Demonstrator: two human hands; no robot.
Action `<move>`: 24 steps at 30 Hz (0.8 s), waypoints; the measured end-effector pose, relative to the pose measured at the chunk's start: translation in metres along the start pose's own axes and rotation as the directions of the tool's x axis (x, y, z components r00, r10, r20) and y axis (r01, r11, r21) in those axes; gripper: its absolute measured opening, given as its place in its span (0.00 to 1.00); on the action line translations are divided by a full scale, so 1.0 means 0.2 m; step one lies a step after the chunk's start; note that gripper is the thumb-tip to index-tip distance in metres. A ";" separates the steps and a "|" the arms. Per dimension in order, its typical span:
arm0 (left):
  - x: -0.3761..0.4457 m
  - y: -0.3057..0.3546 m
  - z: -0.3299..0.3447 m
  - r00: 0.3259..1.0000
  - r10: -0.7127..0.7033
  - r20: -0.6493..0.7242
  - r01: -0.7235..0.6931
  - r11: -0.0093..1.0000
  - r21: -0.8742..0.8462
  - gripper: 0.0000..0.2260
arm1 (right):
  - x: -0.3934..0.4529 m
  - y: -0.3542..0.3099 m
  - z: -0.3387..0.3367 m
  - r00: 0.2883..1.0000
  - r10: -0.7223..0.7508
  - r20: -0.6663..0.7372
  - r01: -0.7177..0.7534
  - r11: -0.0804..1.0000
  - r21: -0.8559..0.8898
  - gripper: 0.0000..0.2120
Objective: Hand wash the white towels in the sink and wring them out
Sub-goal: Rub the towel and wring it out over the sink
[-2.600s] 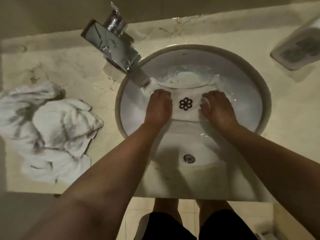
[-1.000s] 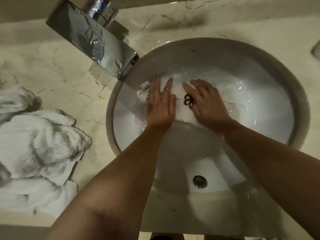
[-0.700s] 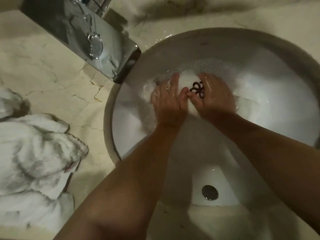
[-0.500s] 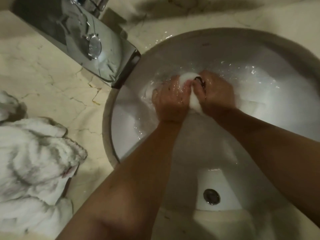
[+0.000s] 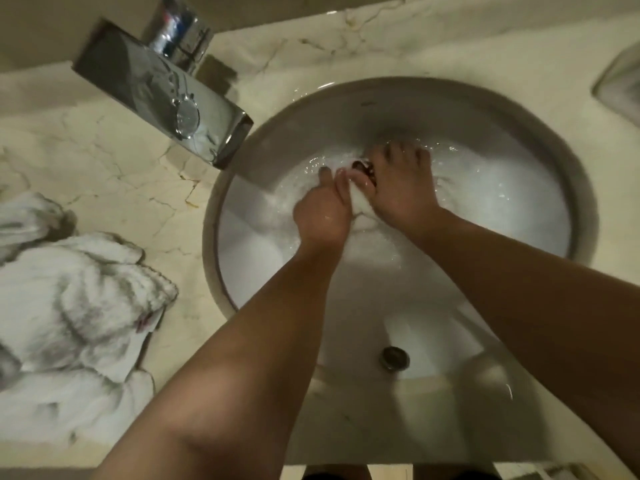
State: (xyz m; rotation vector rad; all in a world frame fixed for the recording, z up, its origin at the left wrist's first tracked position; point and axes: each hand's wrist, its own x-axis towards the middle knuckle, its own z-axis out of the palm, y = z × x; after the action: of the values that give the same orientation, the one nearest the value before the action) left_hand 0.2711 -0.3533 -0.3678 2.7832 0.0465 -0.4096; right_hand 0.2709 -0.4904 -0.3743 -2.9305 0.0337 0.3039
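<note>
A wet white towel with a dark emblem lies bunched in the soapy water at the back of the round white sink. My left hand grips the towel's left side with curled fingers. My right hand grips its right side, knuckles up, with the emblem peeking out beside the thumb. The two hands are pressed close together over the bunched cloth. Most of the towel is hidden under my hands and the foam.
A chrome faucet juts over the sink's left rim. A pile of white towels lies on the marble counter to the left. The drain sits at the near side of the basin. A pale object shows at the right edge.
The towel was spread flat under both hands, then gathered into a bunch. My hands have closed together on it and shifted slightly right and forward in the water.
</note>
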 end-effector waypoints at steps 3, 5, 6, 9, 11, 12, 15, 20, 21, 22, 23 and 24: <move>-0.14 -0.02 0.01 0.998 -0.045 -0.037 0.043 0.998 -0.048 0.20 | -0.18 0.09 -0.01 0.999 -0.051 0.005 0.051 0.997 0.050 0.33; -0.18 -0.05 0.01 0.995 0.008 -0.104 -0.016 0.997 -0.079 0.17 | -0.27 0.16 0.00 0.996 -0.077 0.037 0.076 0.996 0.045 0.36; -0.18 -0.06 0.01 0.983 0.068 -0.171 -0.079 0.995 -0.056 0.16 | -0.29 0.20 0.00 0.996 -0.076 0.054 0.074 0.996 0.047 0.37; -0.14 -0.01 0.04 0.920 0.282 -0.272 -0.298 0.954 -0.019 0.19 | -0.29 0.23 0.01 0.992 -0.028 0.123 0.015 0.995 0.103 0.38; -0.12 0.07 0.07 0.899 0.373 -0.232 -0.387 0.922 -0.017 0.23 | -0.27 0.24 0.01 0.994 -0.008 0.108 -0.005 0.993 0.116 0.36; -0.11 0.09 0.09 0.901 0.390 -0.192 -0.394 0.919 0.016 0.25 | -0.27 0.25 0.01 0.996 -0.006 0.088 -0.002 0.995 0.099 0.35; -0.06 0.08 0.13 0.901 0.414 -0.129 -0.401 0.908 0.120 0.29 | -0.27 0.28 0.04 1.000 -0.029 -0.001 0.029 1.000 0.010 0.32; 0.02 0.06 0.15 0.914 0.366 -0.176 -0.358 0.931 0.073 0.30 | -0.22 0.26 0.10 0.996 0.034 -0.078 -0.031 0.999 0.029 0.34; 0.03 0.07 0.16 0.921 0.344 -0.180 -0.336 0.939 0.076 0.30 | -0.21 0.26 0.11 0.992 0.039 -0.117 -0.037 0.999 0.020 0.34; 0.03 0.08 0.17 0.923 0.326 -0.203 -0.318 0.945 0.072 0.29 | -0.19 0.26 0.12 0.986 0.033 -0.166 -0.034 0.999 -0.003 0.32; 0.04 0.09 0.18 0.920 0.310 -0.240 -0.307 0.950 0.053 0.27 | -0.17 0.26 0.14 0.976 0.023 -0.215 -0.029 0.999 -0.026 0.31; 0.05 0.09 0.18 0.913 0.297 -0.280 -0.301 0.953 0.029 0.25 | -0.15 0.26 0.15 0.966 0.015 -0.257 -0.025 0.999 -0.037 0.30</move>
State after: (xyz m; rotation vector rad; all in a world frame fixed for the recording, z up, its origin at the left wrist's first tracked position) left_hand 0.2712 -0.3829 -0.3975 2.7487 -0.3067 0.0646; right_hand 0.2330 -0.5346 -0.4069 -2.9905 0.0953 -0.0748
